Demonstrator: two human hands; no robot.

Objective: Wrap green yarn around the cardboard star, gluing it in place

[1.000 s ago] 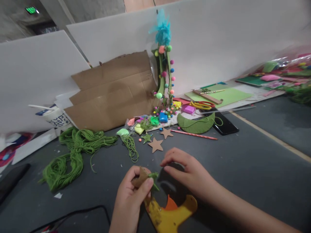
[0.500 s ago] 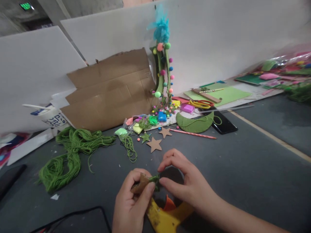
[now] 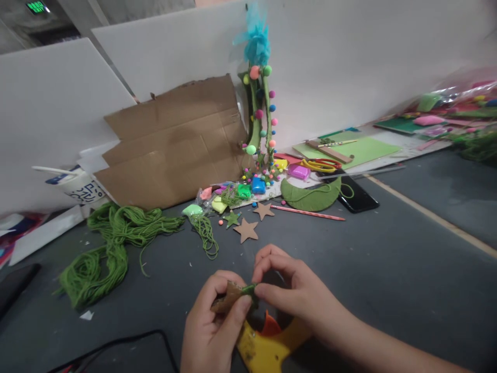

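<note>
My left hand (image 3: 217,321) grips a small cardboard star (image 3: 228,297) between thumb and fingers. Green yarn (image 3: 249,290) is wound round the point that sticks out to the right. At that point, my right hand (image 3: 287,285) is closed in a pinch on the yarn, its thumb against the green windings. Below both hands lies a yellow glue gun (image 3: 260,348) with an orange trigger (image 3: 271,325), partly covered by the right hand. Beyond them are two bare cardboard stars (image 3: 246,230) and a green-wrapped star (image 3: 232,219).
Loose green yarn skeins (image 3: 112,248) lie at left. Farther back stand a cardboard sheet (image 3: 174,145) and a pompom-trimmed hanging ornament (image 3: 258,103). A green crescent (image 3: 310,194), a phone (image 3: 359,194), scissors (image 3: 320,165) and a striped pencil (image 3: 308,213) lie right of centre.
My right thumb and fingers have come closer together at the yarn-wound point. My left hand keeps its grip on the star, and the view has shifted slightly.
</note>
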